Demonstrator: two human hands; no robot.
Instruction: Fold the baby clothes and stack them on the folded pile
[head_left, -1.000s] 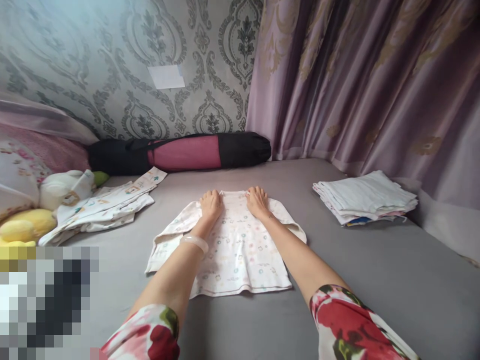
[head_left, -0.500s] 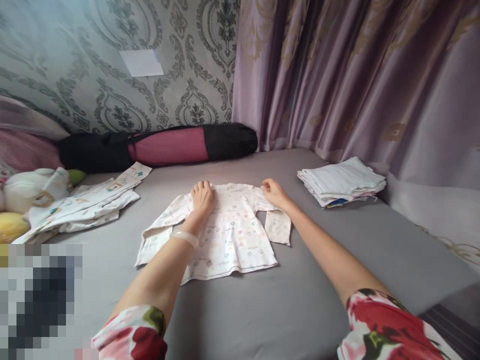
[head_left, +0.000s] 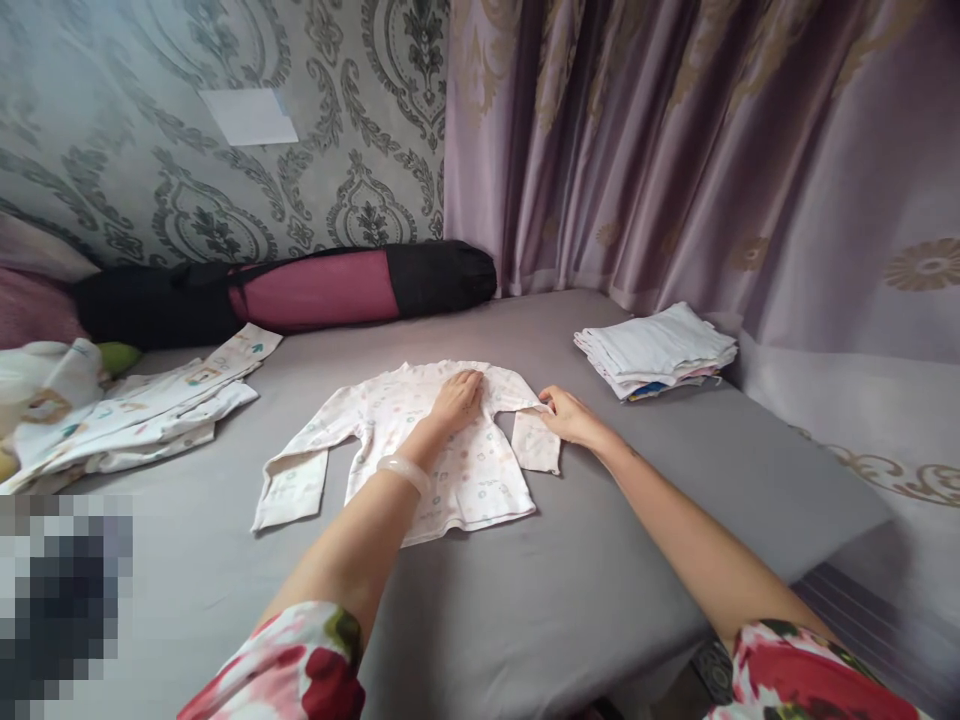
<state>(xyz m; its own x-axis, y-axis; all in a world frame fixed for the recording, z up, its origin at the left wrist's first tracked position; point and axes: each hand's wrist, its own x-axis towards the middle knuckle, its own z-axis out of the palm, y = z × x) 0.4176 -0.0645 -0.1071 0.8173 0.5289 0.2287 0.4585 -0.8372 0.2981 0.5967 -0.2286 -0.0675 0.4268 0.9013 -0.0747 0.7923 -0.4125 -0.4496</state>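
A small white long-sleeved shirt [head_left: 390, 420] with a faint pastel print lies spread on the grey bed sheet, hem toward me. Its left-hand sleeve stretches out with the end bent toward me; the right-hand sleeve is bent down too. My left hand [head_left: 457, 400] rests flat on the upper right of the shirt's body, fingers extended. At the bend of the right-hand sleeve, my right hand [head_left: 568, 415] pinches the fabric between thumb and fingers. A pale bangle [head_left: 406, 470] circles my left wrist.
A folded stack of white clothes [head_left: 656, 350] sits at the right. Loose printed clothes [head_left: 150, 410] lie at the left beside a plush toy [head_left: 45, 380]. A black and maroon long bag [head_left: 315, 290] runs along the wall. A purple curtain [head_left: 637, 150] hangs behind.
My left hand has moved right, from the left shoulder to the right part of the shirt's body. My right hand has slid from the right shoulder down to the sleeve. The view has shifted right.
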